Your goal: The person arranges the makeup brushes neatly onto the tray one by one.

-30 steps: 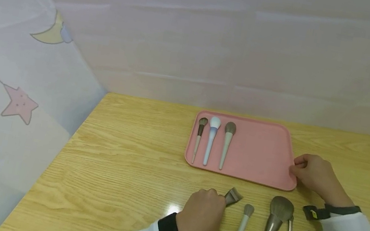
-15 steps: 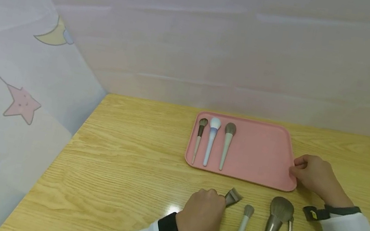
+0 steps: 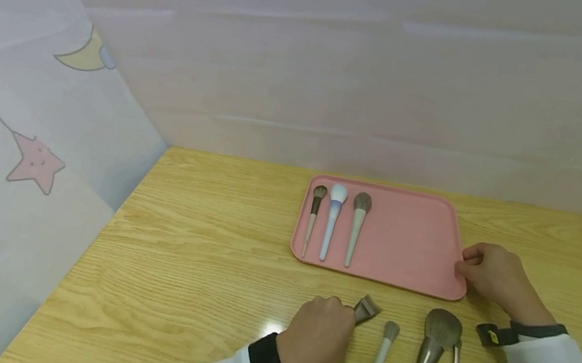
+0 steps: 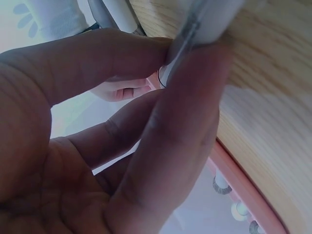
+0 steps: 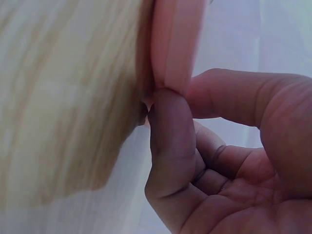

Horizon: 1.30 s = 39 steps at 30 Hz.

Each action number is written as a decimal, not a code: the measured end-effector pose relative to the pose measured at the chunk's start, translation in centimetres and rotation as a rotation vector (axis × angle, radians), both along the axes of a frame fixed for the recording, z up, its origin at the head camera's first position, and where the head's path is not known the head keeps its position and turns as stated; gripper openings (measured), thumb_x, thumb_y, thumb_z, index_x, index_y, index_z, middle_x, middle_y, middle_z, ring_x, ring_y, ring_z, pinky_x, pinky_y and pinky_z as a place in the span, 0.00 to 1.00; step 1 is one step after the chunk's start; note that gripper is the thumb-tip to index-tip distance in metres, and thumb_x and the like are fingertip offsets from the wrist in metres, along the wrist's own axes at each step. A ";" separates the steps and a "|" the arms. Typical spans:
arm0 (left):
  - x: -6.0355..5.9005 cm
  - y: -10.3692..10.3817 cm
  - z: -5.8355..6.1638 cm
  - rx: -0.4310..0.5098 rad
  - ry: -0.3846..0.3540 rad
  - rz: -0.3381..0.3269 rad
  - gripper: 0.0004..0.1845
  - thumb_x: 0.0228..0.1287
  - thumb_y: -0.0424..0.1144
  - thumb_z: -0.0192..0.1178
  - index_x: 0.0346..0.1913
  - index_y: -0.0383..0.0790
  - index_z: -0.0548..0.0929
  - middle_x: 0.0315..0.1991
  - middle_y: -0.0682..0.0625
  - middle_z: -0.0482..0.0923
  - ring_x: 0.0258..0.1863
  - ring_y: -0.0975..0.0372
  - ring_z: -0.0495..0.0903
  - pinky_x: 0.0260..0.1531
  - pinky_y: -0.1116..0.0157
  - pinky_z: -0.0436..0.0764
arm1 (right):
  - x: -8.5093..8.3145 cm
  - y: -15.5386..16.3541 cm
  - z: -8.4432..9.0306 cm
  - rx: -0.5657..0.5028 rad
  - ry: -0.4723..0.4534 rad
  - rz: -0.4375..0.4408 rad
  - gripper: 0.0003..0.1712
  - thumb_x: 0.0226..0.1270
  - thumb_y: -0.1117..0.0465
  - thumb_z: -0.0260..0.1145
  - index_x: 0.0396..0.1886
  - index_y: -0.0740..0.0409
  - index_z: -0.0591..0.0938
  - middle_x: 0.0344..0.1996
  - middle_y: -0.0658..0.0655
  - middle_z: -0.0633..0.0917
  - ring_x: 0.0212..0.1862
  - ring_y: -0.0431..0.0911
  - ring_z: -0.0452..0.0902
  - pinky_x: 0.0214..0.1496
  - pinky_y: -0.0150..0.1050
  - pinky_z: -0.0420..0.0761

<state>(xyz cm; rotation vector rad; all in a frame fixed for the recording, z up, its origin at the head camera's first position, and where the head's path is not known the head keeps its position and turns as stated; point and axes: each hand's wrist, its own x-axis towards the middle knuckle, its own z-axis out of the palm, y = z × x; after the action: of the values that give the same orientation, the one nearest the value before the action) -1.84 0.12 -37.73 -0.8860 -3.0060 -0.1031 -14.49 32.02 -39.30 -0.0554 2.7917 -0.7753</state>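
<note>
No visible change from the earlier frames: both hands and all brushes in the same places.

Left hand [image 3: 317,340] at near centre of desk [image 3: 207,257], fingers [image 4: 185,131] curled round and pinching handle of flat brush [image 3: 365,308], bristles poking out toward the tray. Right hand [image 3: 493,275] at right edge of pink tray [image 3: 409,241], fingers [image 5: 168,131] pinching the rim.

Desk light wood grain. Pale fabric walls behind and at left, with moon and star print on left panel.

Count: three brushes on tray, far-left part, side by side, bristles far. Five brushes on desk near edge, including the held one. One tray.
</note>
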 end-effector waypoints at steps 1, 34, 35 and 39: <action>0.0 0.0 0.0 0.001 -0.003 -0.001 0.08 0.58 0.32 0.71 0.24 0.43 0.85 0.20 0.53 0.78 0.16 0.67 0.74 0.10 0.69 0.68 | 0.0 0.0 0.0 0.001 0.001 0.001 0.23 0.68 0.59 0.66 0.51 0.78 0.80 0.35 0.66 0.88 0.34 0.49 0.81 0.33 0.38 0.77; -1.5 0.8 0.4 0.051 0.045 -0.009 0.08 0.61 0.32 0.69 0.26 0.43 0.84 0.20 0.54 0.77 0.17 0.68 0.72 0.11 0.71 0.66 | -0.1 -0.1 -0.1 -0.010 -0.015 -0.006 0.24 0.67 0.61 0.66 0.52 0.80 0.79 0.36 0.68 0.87 0.36 0.52 0.82 0.33 0.38 0.78; -1.6 0.8 0.4 0.052 0.053 -0.007 0.08 0.60 0.32 0.69 0.25 0.43 0.83 0.20 0.54 0.77 0.17 0.68 0.72 0.11 0.71 0.66 | -0.1 -0.1 -0.1 -0.010 -0.015 -0.005 0.24 0.68 0.61 0.66 0.52 0.80 0.79 0.36 0.68 0.87 0.36 0.52 0.82 0.33 0.38 0.78; -2.2 1.1 0.5 0.054 0.053 0.005 0.09 0.60 0.32 0.69 0.24 0.43 0.82 0.18 0.55 0.75 0.16 0.68 0.70 0.11 0.71 0.64 | -0.2 0.1 -0.1 -0.007 -0.006 0.000 0.24 0.68 0.60 0.66 0.52 0.80 0.79 0.36 0.67 0.88 0.35 0.50 0.82 0.33 0.38 0.78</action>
<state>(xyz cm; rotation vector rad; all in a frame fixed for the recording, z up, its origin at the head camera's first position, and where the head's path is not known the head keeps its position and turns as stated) -4.02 1.26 -37.23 -0.8619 -2.9422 -0.1572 -14.68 32.10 -39.44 -0.0546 2.7829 -0.7845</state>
